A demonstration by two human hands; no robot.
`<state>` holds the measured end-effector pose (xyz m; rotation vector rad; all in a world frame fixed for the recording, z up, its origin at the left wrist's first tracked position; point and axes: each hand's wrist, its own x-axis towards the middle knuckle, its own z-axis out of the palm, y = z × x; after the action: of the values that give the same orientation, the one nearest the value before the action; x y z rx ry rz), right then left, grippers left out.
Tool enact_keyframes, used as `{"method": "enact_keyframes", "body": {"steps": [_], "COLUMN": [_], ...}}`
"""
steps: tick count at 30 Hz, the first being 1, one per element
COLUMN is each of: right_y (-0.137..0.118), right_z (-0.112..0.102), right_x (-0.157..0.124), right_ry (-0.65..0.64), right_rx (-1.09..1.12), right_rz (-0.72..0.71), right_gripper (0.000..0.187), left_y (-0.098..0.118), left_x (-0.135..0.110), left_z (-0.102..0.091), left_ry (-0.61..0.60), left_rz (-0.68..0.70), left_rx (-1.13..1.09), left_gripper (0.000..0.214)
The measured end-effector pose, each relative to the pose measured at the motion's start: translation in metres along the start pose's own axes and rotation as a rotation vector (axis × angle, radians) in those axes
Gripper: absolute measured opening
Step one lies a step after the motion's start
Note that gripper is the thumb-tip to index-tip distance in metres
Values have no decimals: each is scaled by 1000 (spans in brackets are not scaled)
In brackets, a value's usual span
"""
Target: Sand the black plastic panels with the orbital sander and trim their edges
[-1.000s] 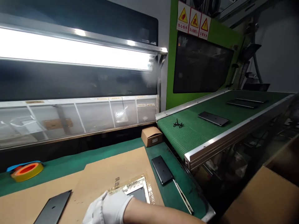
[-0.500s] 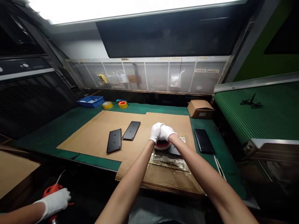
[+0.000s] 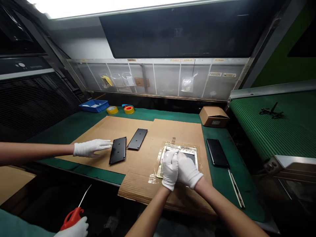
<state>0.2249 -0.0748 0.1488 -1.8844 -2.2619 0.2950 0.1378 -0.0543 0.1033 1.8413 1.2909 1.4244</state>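
Green matting covers a long workbench (image 3: 222, 187), with brown cardboard sheets (image 3: 172, 131) laid over it and a green belt conveyor (image 3: 278, 125) along the right. At the near middle of the cardboard, a dark panel (image 3: 190, 157) lies flat inside clear film (image 3: 177, 147) with a foil-bright border. The person's left hand (image 3: 170, 169) and right hand (image 3: 187, 169), in white cotton gloves, meet over the near part of that panel, fingers together and pointing far. Neither shows an open grip, and whether they are gripping or pressing anything cannot be told. Left of them on the cardboard lie two black perforated plates (image 3: 118, 150) (image 3: 137, 138), and a co-worker's gloved hand (image 3: 91, 148) rests just beside the nearer plate. That co-worker's other hand (image 3: 74, 227) is at the near left, by a red-handled tool (image 3: 72, 218). The round red-topped pad seen under the hands a moment ago no longer shows, and the co-worker's reaching hand has come in since then.
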Motion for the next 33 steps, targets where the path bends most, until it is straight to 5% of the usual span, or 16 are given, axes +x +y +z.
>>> {"method": "enact_keyframes", "body": {"steps": [6,10,14,21,24,28,33], "right_y": [49,61,40,-35,-43,-16,32], "right_z": [-10,-8,-4,9,10,8,4], "right_x": [-36,-44,-37,9,18,-5,-47], "right_ry": [5,0,-17,-68,-74,-41,-12], "right_rx": [-86,-80,-101,-98,-71,-84,-62], "right_rz": [364,453,355,87,77,91,334], "right_gripper": [49,44,46,43,43,42,43], "left_y": [44,48,36,-5,-10,5,33], "left_x": [9,7,-1,-2,-2,-12,-22], "left_z": [46,63,40,-37,-45,-17,32], "left_ry": [-194,-254,-178,-38,-15,-3,-79], "left_rz": [128,139,118,-109,-137,-75,77], "left_rx": [-180,-192,-193,-133,-125,-155,-277], "left_gripper": [25,24,25,31,32,31,27]}}
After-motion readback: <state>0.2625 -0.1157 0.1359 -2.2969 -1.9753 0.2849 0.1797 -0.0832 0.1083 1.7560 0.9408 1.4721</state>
